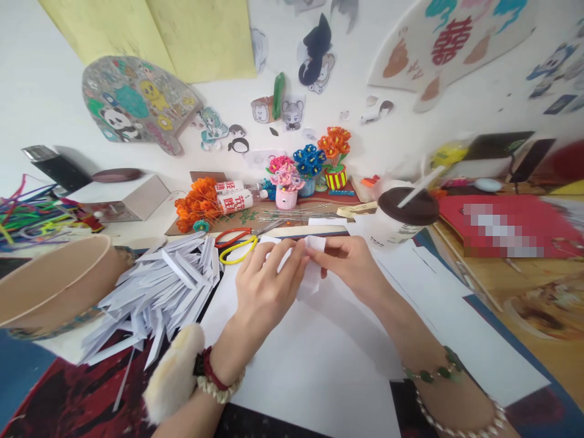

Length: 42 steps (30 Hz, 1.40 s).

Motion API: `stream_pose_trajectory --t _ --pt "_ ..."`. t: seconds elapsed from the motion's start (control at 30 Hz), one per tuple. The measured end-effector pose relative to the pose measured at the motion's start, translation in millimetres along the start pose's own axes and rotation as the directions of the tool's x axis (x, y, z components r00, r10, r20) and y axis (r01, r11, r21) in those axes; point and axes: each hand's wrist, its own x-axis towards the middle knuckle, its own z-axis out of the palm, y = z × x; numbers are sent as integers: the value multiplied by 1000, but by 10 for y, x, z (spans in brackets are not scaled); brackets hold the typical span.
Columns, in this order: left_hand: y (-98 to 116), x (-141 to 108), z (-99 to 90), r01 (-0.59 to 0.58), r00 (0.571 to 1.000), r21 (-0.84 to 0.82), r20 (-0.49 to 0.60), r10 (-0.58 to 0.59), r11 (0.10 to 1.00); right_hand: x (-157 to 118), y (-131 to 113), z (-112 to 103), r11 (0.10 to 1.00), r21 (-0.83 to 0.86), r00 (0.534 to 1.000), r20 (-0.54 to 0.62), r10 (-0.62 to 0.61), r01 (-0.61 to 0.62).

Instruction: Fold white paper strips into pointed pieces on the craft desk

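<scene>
Between both hands, above a large white sheet (314, 365), is a small piece of white paper (312, 278). My left hand (269, 283) pinches its left side, fingers pressed together and partly covering it. My right hand (353, 264) grips the right edge between thumb and fingers. A big heap of folded white paper strips (168, 286) lies to the left of my left hand. Scissors with red and yellow handles (239, 246) rest just beyond that hand. A fluffy cream-coloured piece (176, 374) is by my left wrist, next to a scrunchie.
A round tan container (55, 286) stands at the far left. A lidded cup with a straw (404, 213) is behind my right hand. Small pots of craft flowers (286, 188) line the wall, beside bottles (241, 199). More white sheets (456, 316) and a red folder (511, 225) lie right.
</scene>
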Motion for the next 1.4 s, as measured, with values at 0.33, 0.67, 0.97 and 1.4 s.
stream_pose_trajectory --t 0.33,0.67,0.97,1.4 --pt "31 11 -9 97 995 -179 32 -92 979 3 -26 10 999 29 999 -32 -17 18" --pt "-36 137 -59 705 707 -558 503 -497 438 -20 -38 8 989 -146 999 29 -31 35" --pt "-69 93 -18 814 544 -553 621 -565 176 -19 -89 18 991 -110 987 132 91 -77" --pt "4 103 -9 812 430 -577 695 -576 -89 -25 -47 19 978 97 972 161 169 -186"
